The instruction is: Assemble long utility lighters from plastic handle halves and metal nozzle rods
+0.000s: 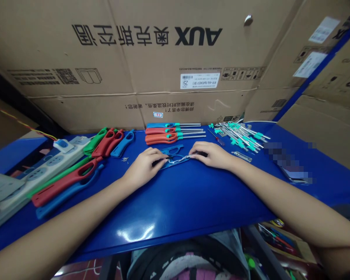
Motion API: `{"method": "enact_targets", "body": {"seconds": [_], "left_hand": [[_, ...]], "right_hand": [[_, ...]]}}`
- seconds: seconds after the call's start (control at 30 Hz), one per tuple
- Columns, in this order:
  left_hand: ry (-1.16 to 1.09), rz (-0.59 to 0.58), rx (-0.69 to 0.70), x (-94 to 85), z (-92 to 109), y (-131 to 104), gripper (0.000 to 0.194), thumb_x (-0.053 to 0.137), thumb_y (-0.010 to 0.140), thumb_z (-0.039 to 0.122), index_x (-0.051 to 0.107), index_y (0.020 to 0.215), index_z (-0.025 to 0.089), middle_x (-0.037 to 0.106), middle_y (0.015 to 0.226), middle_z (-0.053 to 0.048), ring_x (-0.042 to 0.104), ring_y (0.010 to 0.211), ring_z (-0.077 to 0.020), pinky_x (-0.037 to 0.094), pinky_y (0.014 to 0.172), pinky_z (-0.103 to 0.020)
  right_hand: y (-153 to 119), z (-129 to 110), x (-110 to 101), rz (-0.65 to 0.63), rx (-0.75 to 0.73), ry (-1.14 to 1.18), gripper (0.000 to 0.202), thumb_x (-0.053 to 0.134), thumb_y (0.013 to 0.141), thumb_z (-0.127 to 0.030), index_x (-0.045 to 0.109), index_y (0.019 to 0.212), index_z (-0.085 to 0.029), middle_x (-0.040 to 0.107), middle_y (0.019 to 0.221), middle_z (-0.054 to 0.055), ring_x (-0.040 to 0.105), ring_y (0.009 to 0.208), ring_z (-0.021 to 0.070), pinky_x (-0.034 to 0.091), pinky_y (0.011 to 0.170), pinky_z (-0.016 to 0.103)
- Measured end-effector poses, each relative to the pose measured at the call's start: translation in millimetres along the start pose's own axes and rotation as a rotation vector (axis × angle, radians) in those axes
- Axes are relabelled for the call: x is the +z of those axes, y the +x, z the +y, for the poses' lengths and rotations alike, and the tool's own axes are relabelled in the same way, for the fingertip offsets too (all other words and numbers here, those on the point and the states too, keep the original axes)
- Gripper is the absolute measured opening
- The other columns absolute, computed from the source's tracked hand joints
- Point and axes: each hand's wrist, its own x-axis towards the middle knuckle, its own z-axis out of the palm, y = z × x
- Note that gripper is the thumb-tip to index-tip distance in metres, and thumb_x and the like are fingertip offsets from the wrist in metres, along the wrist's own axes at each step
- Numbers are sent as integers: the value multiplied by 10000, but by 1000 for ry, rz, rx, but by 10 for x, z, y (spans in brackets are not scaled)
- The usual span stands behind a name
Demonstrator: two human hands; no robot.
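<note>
A thin twisted white wire (177, 160) spans the gap between my two hands. My left hand (144, 165) pinches its left end between thumb and fingertips. At the other end my right hand (208, 154) has its fingers closed on the wire; a small part there is hidden by the fingers. Just beneath lies a blue lighter handle shell (175, 165), with another blue shell piece (172, 149) behind it. Beyond my hands rest several long-nosed lighters (161, 138) with metal tubes. A small red screwdriver (219, 140) is behind my right hand.
Metal lighter tubes with green parts (239, 136) are heaped at back right, near a pixelated flat object (291, 167). Coloured handle shells (72, 181) lie left, beside a white power strip (46, 165). Small screws (125, 159) sit near my left hand. Cardboard (151, 77) walls the back.
</note>
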Motion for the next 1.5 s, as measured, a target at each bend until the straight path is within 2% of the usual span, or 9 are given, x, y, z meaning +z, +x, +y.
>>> {"method": "enact_targets", "body": {"seconds": [0.23, 0.47, 0.83, 1.0, 1.3, 1.5], "left_hand": [[2, -3, 29, -7, 22, -3, 244, 560, 968, 304, 757, 1038, 179, 736, 972, -83, 663, 907, -221, 551, 850, -379], [12, -26, 26, -15, 36, -17, 243, 569, 960, 324, 750, 1050, 190, 746, 1000, -82, 670, 928, -229, 557, 846, -379], [-58, -62, 65, 16, -5, 6, 246, 560, 981, 310, 742, 1096, 189, 716, 1005, -84, 663, 949, -218, 555, 877, -368], [-81, -75, 74, 18, 6, 7, 237, 576, 974, 299, 745, 1102, 194, 703, 979, -78, 663, 937, -215, 553, 868, -355], [-86, -105, 115, 28, 27, 1, 241, 570, 980, 264, 737, 1132, 181, 688, 969, -77, 650, 912, -196, 551, 848, -340], [-114, -101, 131, 41, 40, -5, 245, 571, 980, 244, 725, 1159, 179, 685, 970, -71, 654, 905, -182, 553, 847, -328]], "right_hand": [[-2, 16, -24, -33, -40, 26, 196, 583, 968, -298, 742, 1010, -191, 697, 987, 80, 655, 923, 194, 523, 866, 366], [7, 4, -50, -42, -57, -19, 148, 627, 943, -280, 748, 929, -196, 722, 938, 64, 644, 867, 195, 495, 882, 393], [15, -79, -140, -94, -80, -147, 122, 630, 933, -232, 737, 889, -194, 728, 905, 57, 611, 852, 200, 484, 812, 364], [4, -189, -203, -173, 10, -174, 120, 614, 930, -195, 729, 898, -196, 713, 943, 44, 655, 853, 184, 485, 714, 306], [-26, -200, -280, -260, 33, 20, 107, 632, 915, -198, 735, 904, -172, 706, 913, 54, 649, 822, 163, 510, 747, 291], [-11, -238, -293, -294, 39, 1, 127, 621, 908, -144, 734, 850, -158, 711, 880, 54, 653, 809, 159, 491, 751, 277]]}}
